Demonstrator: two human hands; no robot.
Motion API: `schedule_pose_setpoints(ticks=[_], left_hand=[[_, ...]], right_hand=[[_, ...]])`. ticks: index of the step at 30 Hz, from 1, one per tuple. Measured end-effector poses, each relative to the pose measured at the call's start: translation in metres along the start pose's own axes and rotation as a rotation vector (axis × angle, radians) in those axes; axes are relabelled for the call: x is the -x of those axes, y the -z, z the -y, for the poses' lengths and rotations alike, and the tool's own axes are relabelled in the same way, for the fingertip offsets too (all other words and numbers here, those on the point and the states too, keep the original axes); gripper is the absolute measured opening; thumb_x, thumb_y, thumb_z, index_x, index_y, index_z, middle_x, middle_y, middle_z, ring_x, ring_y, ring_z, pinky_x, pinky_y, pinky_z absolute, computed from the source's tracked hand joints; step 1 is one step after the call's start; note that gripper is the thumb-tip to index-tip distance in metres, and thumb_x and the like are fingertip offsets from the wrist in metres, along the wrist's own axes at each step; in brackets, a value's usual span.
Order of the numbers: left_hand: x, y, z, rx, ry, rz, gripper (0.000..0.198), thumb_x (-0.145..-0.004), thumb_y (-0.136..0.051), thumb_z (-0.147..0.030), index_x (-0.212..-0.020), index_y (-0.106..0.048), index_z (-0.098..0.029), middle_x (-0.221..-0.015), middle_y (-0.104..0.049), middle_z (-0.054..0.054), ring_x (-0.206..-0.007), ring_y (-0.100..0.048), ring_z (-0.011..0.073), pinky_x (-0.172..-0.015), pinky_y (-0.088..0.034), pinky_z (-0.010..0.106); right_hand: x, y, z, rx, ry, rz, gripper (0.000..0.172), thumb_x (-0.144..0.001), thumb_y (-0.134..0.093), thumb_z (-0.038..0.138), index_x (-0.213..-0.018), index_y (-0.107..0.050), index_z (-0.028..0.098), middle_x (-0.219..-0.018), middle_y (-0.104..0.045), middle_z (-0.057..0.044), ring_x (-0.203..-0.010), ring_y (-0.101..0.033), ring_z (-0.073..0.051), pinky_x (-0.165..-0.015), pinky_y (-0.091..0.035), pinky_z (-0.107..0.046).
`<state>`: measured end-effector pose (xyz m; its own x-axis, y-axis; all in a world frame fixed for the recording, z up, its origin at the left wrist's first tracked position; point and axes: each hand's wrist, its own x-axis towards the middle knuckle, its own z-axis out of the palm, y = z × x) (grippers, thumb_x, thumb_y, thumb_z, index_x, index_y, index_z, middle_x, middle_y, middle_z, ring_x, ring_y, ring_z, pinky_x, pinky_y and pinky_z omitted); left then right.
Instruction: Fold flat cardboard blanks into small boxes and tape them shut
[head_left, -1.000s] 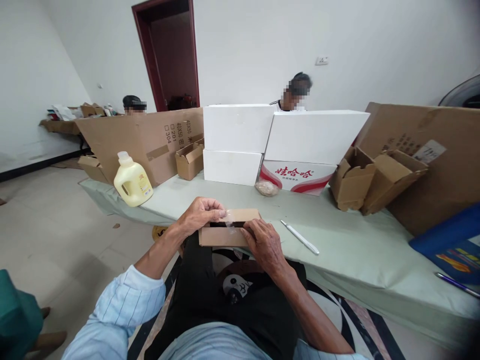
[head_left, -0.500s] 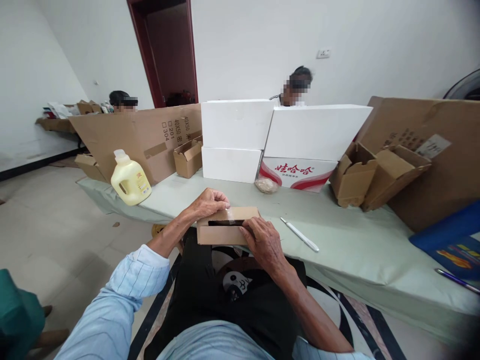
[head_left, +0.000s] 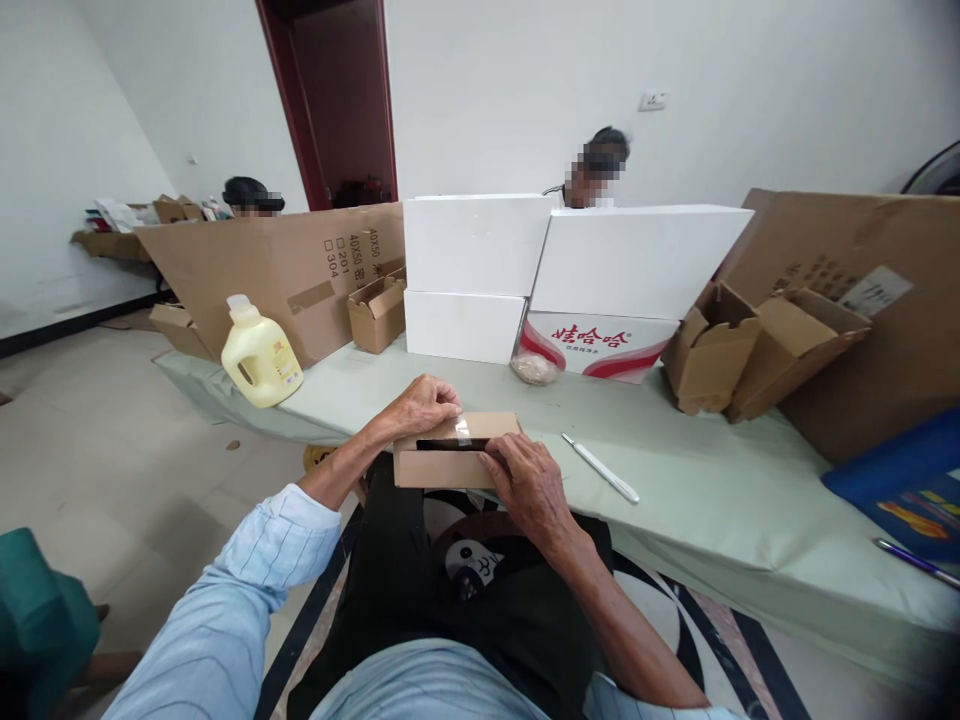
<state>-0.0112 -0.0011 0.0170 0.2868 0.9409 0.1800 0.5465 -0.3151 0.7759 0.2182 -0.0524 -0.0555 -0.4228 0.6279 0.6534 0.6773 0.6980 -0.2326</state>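
A small brown cardboard box (head_left: 442, 472) lies at the table's front edge, above my lap. A dark slit shows along its top, and a short strip of clear tape (head_left: 462, 431) crosses that slit. My left hand (head_left: 426, 405) is closed in a pinch at the tape's far end, by the box's back edge. Around the box's right end, my right hand (head_left: 529, 482) is closed, thumb and fingers against the top and front. A white craft knife (head_left: 602, 470) rests on the cloth to the right of that hand.
A yellow jug (head_left: 262, 355) stands at left. White boxes (head_left: 476, 245) are stacked ahead, with a clear tape roll (head_left: 535, 369) before them. Open cartons (head_left: 709, 350), a blue container (head_left: 900, 480) and a pen (head_left: 915, 562) are at right. Two people sit beyond the boxes.
The tape over the slit catches more light now. Both hands and the box keep nearly the same place; the view has shifted very slightly.
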Motion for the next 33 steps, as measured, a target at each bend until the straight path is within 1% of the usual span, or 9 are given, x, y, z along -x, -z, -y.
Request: schedule_pose_setpoints(ticks=[6, 14, 17, 22, 24, 26, 28, 31, 33], left_hand=[[0.001, -0.002, -0.002, -0.072, -0.024, 0.007, 0.023, -0.074, -0.062, -0.033, -0.075, -0.075, -0.014, -0.070, -0.067, 0.002, -0.067, -0.055, 0.0143, -0.061, -0.039, 0.025], [0.002, -0.005, -0.004, -0.166, -0.016, -0.025, 0.018, -0.072, -0.070, -0.029, -0.079, -0.077, -0.015, -0.066, -0.062, -0.001, -0.063, -0.053, 0.0144, -0.059, -0.038, 0.026], [0.002, -0.005, -0.005, -0.200, -0.018, -0.021, 0.017, -0.073, -0.071, -0.029, -0.081, -0.076, -0.016, -0.065, -0.061, -0.001, -0.063, -0.053, 0.0148, -0.058, -0.037, 0.026], [0.005, -0.006, -0.008, -0.258, -0.029, -0.011, 0.014, -0.076, -0.072, -0.027, -0.085, -0.075, -0.016, -0.070, -0.063, -0.001, -0.065, -0.055, 0.0157, -0.062, -0.040, 0.027], [0.007, -0.006, -0.007, -0.278, -0.050, -0.028, 0.015, -0.077, -0.072, -0.025, -0.090, -0.073, -0.017, -0.073, -0.064, -0.001, -0.066, -0.055, 0.0159, -0.063, -0.041, 0.027], [0.007, -0.008, -0.003, -0.291, -0.096, -0.061, 0.022, -0.077, -0.074, -0.023, -0.098, -0.072, -0.018, -0.079, -0.066, -0.001, -0.067, -0.055, 0.0158, -0.065, -0.043, 0.028], [0.006, -0.009, 0.002, -0.296, -0.186, -0.081, 0.024, -0.077, -0.074, -0.020, -0.101, -0.071, -0.019, -0.087, -0.067, 0.000, -0.071, -0.057, 0.0163, -0.070, -0.046, 0.029], [0.006, -0.010, 0.009, -0.304, -0.359, -0.040, 0.005, -0.083, -0.068, -0.017, -0.088, -0.071, -0.019, -0.096, -0.066, 0.004, -0.082, -0.061, 0.0181, -0.078, -0.049, 0.030], [0.007, -0.009, 0.012, -0.332, -0.442, -0.001, 0.011, -0.089, -0.062, -0.017, -0.082, -0.071, -0.018, -0.099, -0.066, 0.006, -0.090, -0.063, 0.0195, -0.084, -0.050, 0.032]], right_hand=[[0.000, -0.001, 0.000, 0.009, 0.004, -0.001, 0.023, -0.110, -0.048, 0.031, -0.091, -0.058, 0.023, -0.086, -0.068, -0.004, -0.083, -0.059, -0.021, -0.078, -0.037, -0.033], [0.000, -0.002, 0.000, 0.023, 0.023, -0.017, 0.022, -0.110, -0.050, 0.031, -0.091, -0.058, 0.023, -0.085, -0.068, -0.003, -0.084, -0.060, -0.020, -0.078, -0.037, -0.032], [0.000, -0.002, -0.001, 0.023, 0.018, -0.023, 0.022, -0.109, -0.051, 0.030, -0.090, -0.059, 0.023, -0.085, -0.068, -0.003, -0.084, -0.060, -0.020, -0.077, -0.037, -0.032], [0.000, -0.003, -0.002, 0.026, 0.026, -0.029, 0.025, -0.111, -0.048, 0.032, -0.091, -0.059, 0.023, -0.085, -0.068, -0.004, -0.083, -0.060, -0.020, -0.077, -0.037, -0.032], [0.000, -0.003, -0.002, 0.021, 0.031, -0.034, 0.025, -0.111, -0.047, 0.033, -0.091, -0.059, 0.023, -0.085, -0.068, -0.003, -0.083, -0.060, -0.020, -0.077, -0.037, -0.032], [0.000, -0.003, -0.002, 0.017, 0.038, -0.047, 0.025, -0.111, -0.048, 0.033, -0.091, -0.059, 0.023, -0.084, -0.068, -0.003, -0.082, -0.060, -0.020, -0.077, -0.037, -0.032], [0.000, -0.003, -0.001, 0.015, 0.044, -0.056, 0.025, -0.111, -0.048, 0.033, -0.091, -0.059, 0.023, -0.084, -0.068, -0.003, -0.081, -0.060, -0.020, -0.076, -0.038, -0.032], [0.000, -0.003, 0.000, 0.024, 0.044, -0.062, 0.024, -0.110, -0.048, 0.032, -0.091, -0.059, 0.023, -0.083, -0.068, -0.003, -0.081, -0.061, -0.020, -0.076, -0.039, -0.032], [0.001, -0.003, 0.000, 0.033, 0.043, -0.073, 0.022, -0.110, -0.049, 0.032, -0.093, -0.060, 0.023, -0.084, -0.069, -0.004, -0.083, -0.063, -0.021, -0.076, -0.040, -0.033]])
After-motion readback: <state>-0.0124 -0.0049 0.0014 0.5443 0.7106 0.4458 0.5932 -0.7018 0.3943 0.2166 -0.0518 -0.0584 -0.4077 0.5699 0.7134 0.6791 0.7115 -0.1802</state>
